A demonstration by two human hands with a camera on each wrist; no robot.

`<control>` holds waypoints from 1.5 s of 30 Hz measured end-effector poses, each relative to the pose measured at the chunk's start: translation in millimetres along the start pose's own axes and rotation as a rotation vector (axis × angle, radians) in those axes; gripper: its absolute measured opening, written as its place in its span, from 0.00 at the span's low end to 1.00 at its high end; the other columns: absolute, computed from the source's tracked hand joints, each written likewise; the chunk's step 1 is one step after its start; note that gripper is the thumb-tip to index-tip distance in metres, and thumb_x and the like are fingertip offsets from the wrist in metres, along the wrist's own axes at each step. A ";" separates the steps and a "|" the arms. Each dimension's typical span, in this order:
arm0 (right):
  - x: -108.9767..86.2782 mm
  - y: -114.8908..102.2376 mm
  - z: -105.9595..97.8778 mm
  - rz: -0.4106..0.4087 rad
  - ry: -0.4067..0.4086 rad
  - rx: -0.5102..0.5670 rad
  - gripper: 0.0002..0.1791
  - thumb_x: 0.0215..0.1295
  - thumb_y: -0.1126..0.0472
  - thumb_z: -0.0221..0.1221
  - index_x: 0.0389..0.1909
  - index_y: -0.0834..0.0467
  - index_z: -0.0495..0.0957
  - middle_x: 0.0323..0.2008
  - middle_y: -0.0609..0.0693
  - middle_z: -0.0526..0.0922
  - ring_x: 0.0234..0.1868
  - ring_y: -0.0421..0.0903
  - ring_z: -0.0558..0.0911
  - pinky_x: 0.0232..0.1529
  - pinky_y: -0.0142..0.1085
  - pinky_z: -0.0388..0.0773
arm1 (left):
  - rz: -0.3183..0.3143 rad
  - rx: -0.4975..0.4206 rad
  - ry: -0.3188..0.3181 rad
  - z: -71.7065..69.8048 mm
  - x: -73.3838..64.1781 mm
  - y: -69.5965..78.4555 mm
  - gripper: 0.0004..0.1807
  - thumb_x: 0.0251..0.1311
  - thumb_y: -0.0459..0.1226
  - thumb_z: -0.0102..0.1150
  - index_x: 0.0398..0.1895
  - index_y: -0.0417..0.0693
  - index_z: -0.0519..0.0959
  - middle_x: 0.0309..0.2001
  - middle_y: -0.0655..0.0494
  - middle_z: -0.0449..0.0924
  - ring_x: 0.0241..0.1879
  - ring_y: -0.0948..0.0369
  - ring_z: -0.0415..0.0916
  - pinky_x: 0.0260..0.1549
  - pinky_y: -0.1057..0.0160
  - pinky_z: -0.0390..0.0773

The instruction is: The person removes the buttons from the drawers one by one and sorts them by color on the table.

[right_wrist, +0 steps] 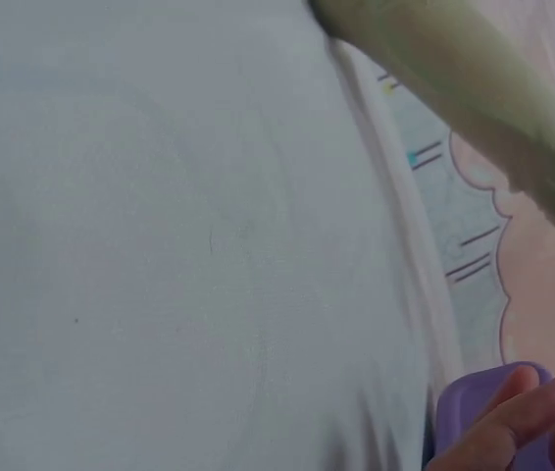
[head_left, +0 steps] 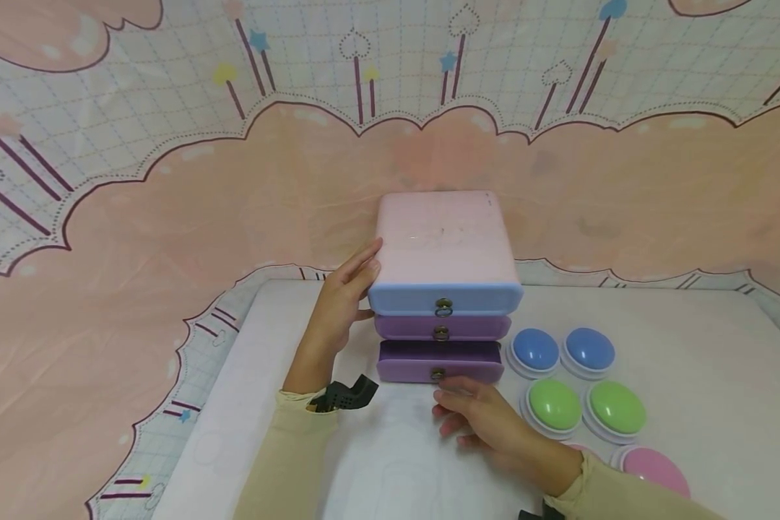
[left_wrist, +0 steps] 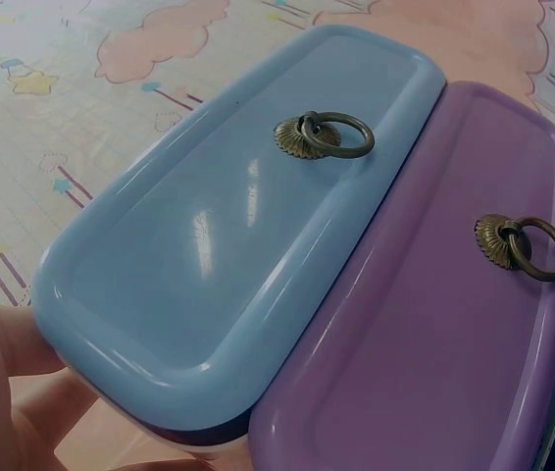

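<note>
A small drawer cabinet has a pink top and a blue top drawer over a purple middle drawer. Its purple bottom drawer stands pulled out a little, showing a dark inside. My left hand rests against the cabinet's left side, its fingers along the wall near the blue drawer. In front of the bottom drawer, my right hand has its fingertips at the brass ring pull, which they partly hide. Brass ring pulls hang on the upper drawers too.
Right of the cabinet, round push lights stand on the white table in rows: two blue domes, two green domes and pink domes, one partly behind my right wrist. A patterned cloth hangs behind.
</note>
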State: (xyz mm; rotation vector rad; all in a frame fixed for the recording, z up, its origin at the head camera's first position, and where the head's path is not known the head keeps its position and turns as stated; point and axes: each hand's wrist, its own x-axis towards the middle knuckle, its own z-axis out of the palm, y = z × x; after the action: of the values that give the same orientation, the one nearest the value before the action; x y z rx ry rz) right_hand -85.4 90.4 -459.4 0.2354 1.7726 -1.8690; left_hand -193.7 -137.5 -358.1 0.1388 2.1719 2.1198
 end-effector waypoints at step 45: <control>34.2 -29.8 9.1 0.017 0.146 0.050 0.10 0.80 0.58 0.50 0.46 0.63 0.72 0.28 0.46 0.83 0.23 0.39 0.80 0.22 0.29 0.72 | -0.008 0.023 0.003 0.1 0.3 -1.7 0.24 0.75 0.48 0.54 0.72 0.75 0.71 0.79 0.70 0.57 0.73 0.41 0.65 0.54 0.27 0.74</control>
State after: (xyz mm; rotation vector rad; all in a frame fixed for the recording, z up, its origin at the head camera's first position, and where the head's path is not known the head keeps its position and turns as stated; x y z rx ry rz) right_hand -126.5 72.0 -449.0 0.4139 1.8141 -1.9283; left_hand -194.0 -137.5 -359.8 0.1281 2.1950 2.0931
